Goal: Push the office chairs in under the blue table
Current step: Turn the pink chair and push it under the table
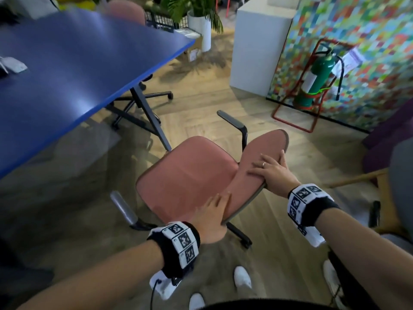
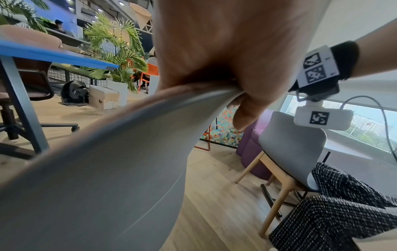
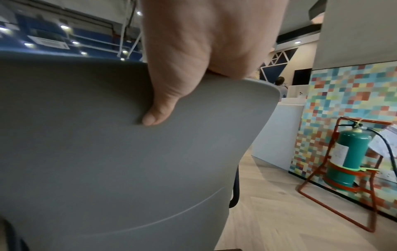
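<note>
A pink office chair (image 1: 185, 175) with grey armrests stands on the wooden floor, just off the near right corner of the blue table (image 1: 67, 63). Its seat faces the table and is outside the tabletop's edge. My left hand (image 1: 214, 211) grips the lower left end of the backrest's top edge (image 1: 257, 162), fingers on the pink front. In the left wrist view the thumb (image 2: 247, 112) hooks behind the grey back shell (image 2: 107, 169). My right hand (image 1: 270, 171) grips the upper part of that edge, its thumb (image 3: 161, 105) pressed on the grey shell (image 3: 107, 152).
A second pink chair (image 1: 127, 10) stands at the table's far side, and a wheeled chair base (image 1: 156, 95) shows under the table. A green extinguisher (image 1: 317, 79) in a red stand, a white block (image 1: 257, 52) and a purple seat (image 1: 384, 139) lie to the right. A grey wooden-legged chair (image 2: 290, 144) is close behind.
</note>
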{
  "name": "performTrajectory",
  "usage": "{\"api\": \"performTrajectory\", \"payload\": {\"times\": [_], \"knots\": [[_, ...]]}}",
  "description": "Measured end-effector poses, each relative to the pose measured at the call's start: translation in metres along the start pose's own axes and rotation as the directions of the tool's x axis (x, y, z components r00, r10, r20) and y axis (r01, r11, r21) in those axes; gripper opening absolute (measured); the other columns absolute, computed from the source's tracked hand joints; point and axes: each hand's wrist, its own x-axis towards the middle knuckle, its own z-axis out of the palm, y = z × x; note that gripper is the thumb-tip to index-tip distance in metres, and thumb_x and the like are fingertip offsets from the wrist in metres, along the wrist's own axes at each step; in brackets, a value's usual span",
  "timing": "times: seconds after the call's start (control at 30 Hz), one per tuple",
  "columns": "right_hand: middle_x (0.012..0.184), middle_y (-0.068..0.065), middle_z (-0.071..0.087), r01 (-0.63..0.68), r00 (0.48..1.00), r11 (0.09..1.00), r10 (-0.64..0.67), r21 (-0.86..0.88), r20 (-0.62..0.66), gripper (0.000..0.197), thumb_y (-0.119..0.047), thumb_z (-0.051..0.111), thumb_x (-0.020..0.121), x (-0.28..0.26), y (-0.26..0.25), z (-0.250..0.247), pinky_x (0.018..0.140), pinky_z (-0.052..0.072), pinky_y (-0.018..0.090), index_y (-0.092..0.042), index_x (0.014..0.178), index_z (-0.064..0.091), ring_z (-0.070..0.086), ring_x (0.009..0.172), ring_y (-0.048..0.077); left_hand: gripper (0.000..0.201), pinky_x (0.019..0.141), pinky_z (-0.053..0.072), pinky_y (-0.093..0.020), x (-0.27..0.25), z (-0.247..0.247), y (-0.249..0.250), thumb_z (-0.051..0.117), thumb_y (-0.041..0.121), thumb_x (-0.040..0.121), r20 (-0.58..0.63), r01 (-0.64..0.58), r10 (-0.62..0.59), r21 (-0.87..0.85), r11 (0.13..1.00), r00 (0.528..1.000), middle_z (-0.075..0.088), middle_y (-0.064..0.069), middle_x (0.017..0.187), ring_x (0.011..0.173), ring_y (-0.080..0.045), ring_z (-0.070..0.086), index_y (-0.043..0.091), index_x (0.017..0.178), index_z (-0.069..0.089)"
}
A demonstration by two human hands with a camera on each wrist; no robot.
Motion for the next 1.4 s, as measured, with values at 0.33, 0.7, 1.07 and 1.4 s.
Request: {"api": "performTrajectory", "payload": {"times": [0.33,0.7,1.07,1.4], "knots": [[0.134,-0.005,0.054,0.232,0.972,0.973,-0.232,-0.003,0.028,0.047,-0.012,0.057,0.084,0.052,0.021,-0.014,0.102,-0.003,0.073,-0.033,0.126,0.051,0.033,0.134,0.026,0.083,0.113,0.022,-0.047,0.024,-0.010,0.024,0.043,0.002,0.088,-0.121,0.082,-0.073,0.069,0.994,0.990,-0.007,0.001,0.157,0.143,-0.022,0.004,0.026,0.142,-0.016],[0.135,-0.010,0.051,0.324,0.946,0.946,-0.324,-0.030,0.020,0.045,-0.019,0.052,0.088,0.134,-0.054,-0.021,0.104,-0.001,0.073,-0.039,0.128,0.046,0.028,0.134,0.020,0.081,0.112,0.025,-0.044,0.003,-0.061,-0.058,0.040,-0.001,0.087,-0.201,0.170,-0.169,-0.011,0.985,0.965,-0.002,0.006,0.157,0.143,-0.014,0.006,0.029,0.144,-0.010],[0.135,-0.008,0.050,0.375,0.927,0.926,-0.373,-0.039,0.045,0.048,-0.017,0.050,0.086,0.222,-0.174,-0.031,0.104,-0.001,0.072,-0.040,0.128,0.044,0.026,0.133,0.020,0.084,0.112,0.025,-0.046,-0.032,-0.103,-0.184,0.044,-0.001,0.085,-0.245,0.202,-0.219,-0.094,0.975,0.944,0.000,0.008,0.156,0.142,-0.016,0.011,0.033,0.143,-0.007],[0.136,-0.008,0.049,0.433,0.900,0.901,-0.431,-0.030,0.064,0.049,-0.013,0.050,0.086,0.270,-0.276,-0.035,0.104,-0.003,0.071,-0.036,0.129,0.045,0.028,0.134,0.022,0.090,0.112,0.027,-0.045,-0.075,-0.122,-0.281,0.048,-0.001,0.081,-0.300,0.184,-0.222,-0.149,0.972,0.928,0.008,0.006,0.156,0.140,-0.019,0.018,0.037,0.141,-0.008]]}}
